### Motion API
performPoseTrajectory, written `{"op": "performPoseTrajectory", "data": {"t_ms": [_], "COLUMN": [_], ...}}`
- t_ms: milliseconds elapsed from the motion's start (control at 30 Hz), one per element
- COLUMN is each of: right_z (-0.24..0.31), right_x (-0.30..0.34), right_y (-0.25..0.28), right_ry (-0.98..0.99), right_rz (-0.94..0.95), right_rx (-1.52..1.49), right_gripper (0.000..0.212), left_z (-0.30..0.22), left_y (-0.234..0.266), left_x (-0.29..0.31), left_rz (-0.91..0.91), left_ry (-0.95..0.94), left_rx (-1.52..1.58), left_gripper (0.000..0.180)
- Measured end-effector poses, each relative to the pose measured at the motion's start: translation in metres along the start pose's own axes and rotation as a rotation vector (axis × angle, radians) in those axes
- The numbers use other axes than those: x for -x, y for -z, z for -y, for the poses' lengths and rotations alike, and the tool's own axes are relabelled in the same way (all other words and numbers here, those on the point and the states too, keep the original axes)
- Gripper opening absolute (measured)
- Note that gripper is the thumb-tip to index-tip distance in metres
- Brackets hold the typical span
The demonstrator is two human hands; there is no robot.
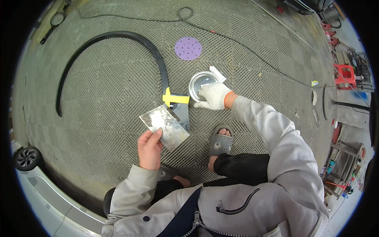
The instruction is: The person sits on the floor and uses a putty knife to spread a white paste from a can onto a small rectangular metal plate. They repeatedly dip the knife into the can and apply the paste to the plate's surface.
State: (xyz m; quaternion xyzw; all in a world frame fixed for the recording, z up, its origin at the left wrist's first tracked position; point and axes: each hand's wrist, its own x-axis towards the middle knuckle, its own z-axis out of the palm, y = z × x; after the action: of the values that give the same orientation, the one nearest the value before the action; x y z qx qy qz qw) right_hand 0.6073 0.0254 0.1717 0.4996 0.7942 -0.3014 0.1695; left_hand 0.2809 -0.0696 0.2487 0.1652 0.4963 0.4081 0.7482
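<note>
My bare left hand [151, 147] pinches a thin, smeared metal plate [173, 134] by its near edge, thumb on top. My right hand [213, 96], in a white knit glove with an orange cuff, grips the near side of a round metal tin [192, 85]. Its fingers reach over the tin's top, and the thumb is by the near edge. A white tube [217, 74] lies against the tin's far right side. Left of the tin is a black curved strip [114, 34], its near end crossed with yellow tape [177, 98]. A dark flat sheet [181, 112] is partly hidden behind the plate.
A purple perforated sanding disc [188, 48] lies beyond the tin on the grated floor [118, 75]. A dark hose [244, 45] runs across the far floor. A light-coloured car [51, 197] stands at the near left, and a red stool [344, 75] at the right.
</note>
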Motion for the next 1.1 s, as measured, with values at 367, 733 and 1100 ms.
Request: {"op": "performPoseTrajectory", "data": {"t_ms": [367,733,1100], "right_z": [-0.095,-0.127,0.043], "right_x": [-0.062,-0.075,-0.053], "right_y": [0.013,-0.005,0.077], "right_ry": [-0.765,-0.858,-0.163], "right_rz": [-0.613,-0.466,-0.216], "right_rx": [-0.597,-0.246,-0.153], "right_gripper": [0.054,0.049,0.034], "left_z": [-0.005,-0.009,-0.022], "left_y": [0.005,0.013,0.022], "left_x": [0.002,0.003,-0.008], "left_rz": [-0.010,-0.049,-0.066], "left_ry": [-0.016,-0.018,-0.034], "left_rx": [-0.018,-0.035,-0.043], "left_gripper": [0.024,0.021,0.024]}}
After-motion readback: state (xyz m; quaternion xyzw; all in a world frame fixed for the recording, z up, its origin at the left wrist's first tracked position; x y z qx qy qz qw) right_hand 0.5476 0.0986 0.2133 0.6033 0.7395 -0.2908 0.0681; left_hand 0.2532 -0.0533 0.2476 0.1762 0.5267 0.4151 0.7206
